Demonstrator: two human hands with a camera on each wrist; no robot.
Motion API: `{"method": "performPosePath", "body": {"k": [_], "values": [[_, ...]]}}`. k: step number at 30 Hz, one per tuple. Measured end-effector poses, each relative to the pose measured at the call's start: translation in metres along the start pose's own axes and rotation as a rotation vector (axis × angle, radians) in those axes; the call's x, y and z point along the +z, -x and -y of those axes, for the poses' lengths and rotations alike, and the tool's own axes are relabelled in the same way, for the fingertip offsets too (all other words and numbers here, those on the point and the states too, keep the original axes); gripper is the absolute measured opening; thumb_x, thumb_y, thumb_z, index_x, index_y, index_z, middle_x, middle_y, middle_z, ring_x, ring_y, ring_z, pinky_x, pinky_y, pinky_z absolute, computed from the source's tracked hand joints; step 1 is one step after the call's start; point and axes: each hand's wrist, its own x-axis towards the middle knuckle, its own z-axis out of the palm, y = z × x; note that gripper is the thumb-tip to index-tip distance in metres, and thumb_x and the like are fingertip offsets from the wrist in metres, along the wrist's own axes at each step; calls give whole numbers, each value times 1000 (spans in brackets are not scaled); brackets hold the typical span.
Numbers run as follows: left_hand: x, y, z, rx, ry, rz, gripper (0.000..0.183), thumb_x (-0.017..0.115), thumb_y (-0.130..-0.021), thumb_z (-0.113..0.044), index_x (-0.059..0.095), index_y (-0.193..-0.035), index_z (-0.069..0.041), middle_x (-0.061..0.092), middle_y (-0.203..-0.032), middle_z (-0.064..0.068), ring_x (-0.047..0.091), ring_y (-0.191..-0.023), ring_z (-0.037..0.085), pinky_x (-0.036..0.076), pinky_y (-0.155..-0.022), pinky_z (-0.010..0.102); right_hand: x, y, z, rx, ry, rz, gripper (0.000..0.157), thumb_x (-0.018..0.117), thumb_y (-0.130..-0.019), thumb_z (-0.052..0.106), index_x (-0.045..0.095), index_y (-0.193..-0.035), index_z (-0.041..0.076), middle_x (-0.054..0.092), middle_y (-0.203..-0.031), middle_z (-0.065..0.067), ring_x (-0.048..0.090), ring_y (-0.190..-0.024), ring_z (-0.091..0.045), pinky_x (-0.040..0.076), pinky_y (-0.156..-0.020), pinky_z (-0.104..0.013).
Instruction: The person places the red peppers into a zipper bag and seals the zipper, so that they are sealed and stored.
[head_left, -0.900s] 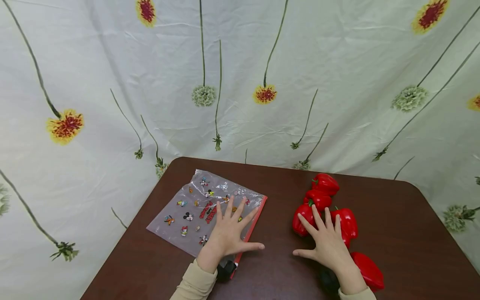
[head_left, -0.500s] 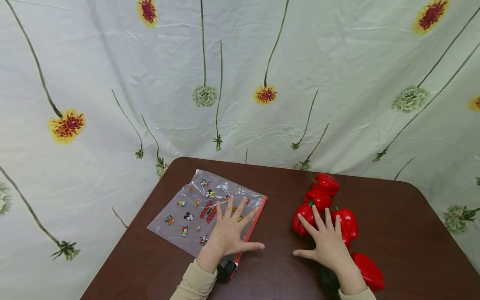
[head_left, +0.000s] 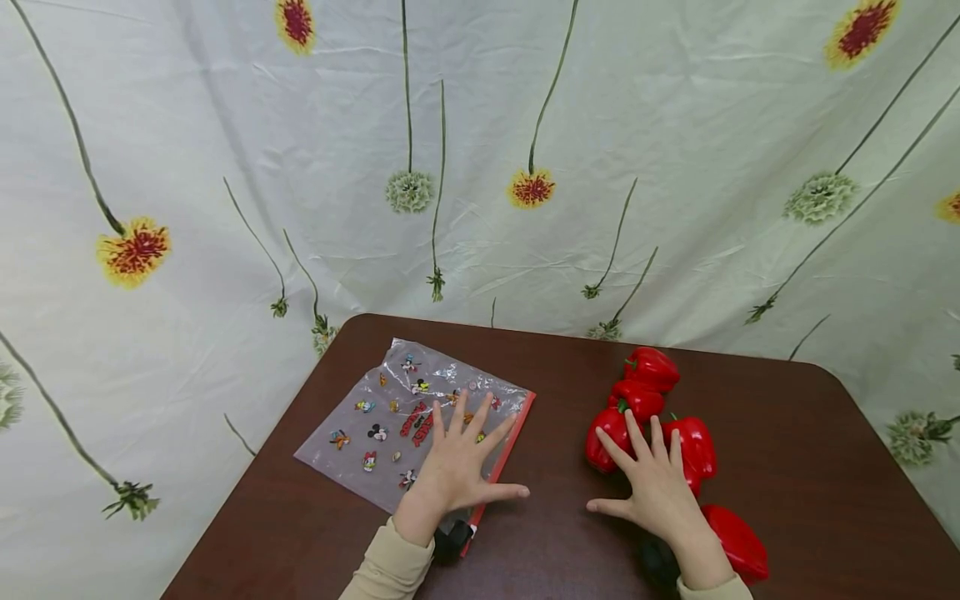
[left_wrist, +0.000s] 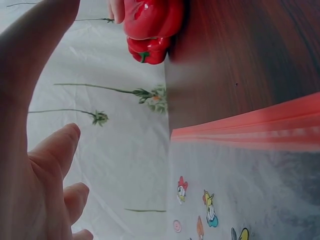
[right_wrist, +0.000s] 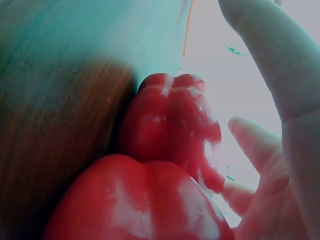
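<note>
My left hand (head_left: 459, 468), fingers spread wide, is held over a clear plastic zip bag (head_left: 352, 442) printed with small cartoon figures. The bag lies flat, its red zip strip (left_wrist: 250, 125) along the right side; my hand and wrist cover part of it. My right hand (head_left: 662, 493) is likewise spread, over a group of red bell peppers. One pepper (head_left: 603, 442) lies by its index finger, another (head_left: 697, 446) beyond its outer fingers, and a third (head_left: 735, 542) beside the wrist. In the right wrist view, peppers (right_wrist: 167, 125) sit close to the fingers. Neither hand grips anything.
Two further red peppers, one in front (head_left: 637, 398) and one behind (head_left: 651, 369), lie toward the back edge of the dark brown table (head_left: 810, 467). A pale flowered cloth (head_left: 480, 233) hangs behind it. A black device (head_left: 453, 542) sits at the left wrist.
</note>
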Motion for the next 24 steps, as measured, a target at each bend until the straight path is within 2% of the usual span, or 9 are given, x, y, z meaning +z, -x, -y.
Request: {"method": "performPosePath", "body": {"k": [5, 11, 15, 24], "values": [[-1, 0, 0, -1, 19, 1, 94, 36, -70, -87, 26, -148, -35, 14, -156, 10, 0, -140, 42, 0, -100, 70, -1, 0, 0, 5, -6, 7, 98, 74, -59, 65, 44, -141, 21, 22, -150, -23, 11, -132, -55, 3, -102, -67], [-2, 0, -1, 2, 6, -8, 94, 35, -70, -87, 26, -148, -36, 16, -155, 10, 5, -139, 44, 2, -100, 71, -1, 0, -1, -7, -8, -13, 98, 75, -58, 65, 45, -140, 20, 24, -149, -24, 13, -131, -55, 5, -102, -68], [-3, 0, -2, 17, 18, -9, 94, 35, -71, -86, 26, -148, -33, 17, -155, 11, 0, -139, 43, 3, -100, 70, 0, 0, -1, -4, -12, -15, 97, 75, -59, 64, 46, -140, 19, 25, -149, -24, 14, -132, -55, 5, -102, -68], [-4, 0, -1, 59, 111, -76, 90, 37, -76, -82, 33, -147, -27, 18, -155, 10, 3, -140, 40, 9, -102, 67, -2, -3, 0, 25, -24, -21, 95, 78, -61, 58, 46, -139, 16, 28, -147, -25, 17, -132, -53, 9, -102, -67]]}}
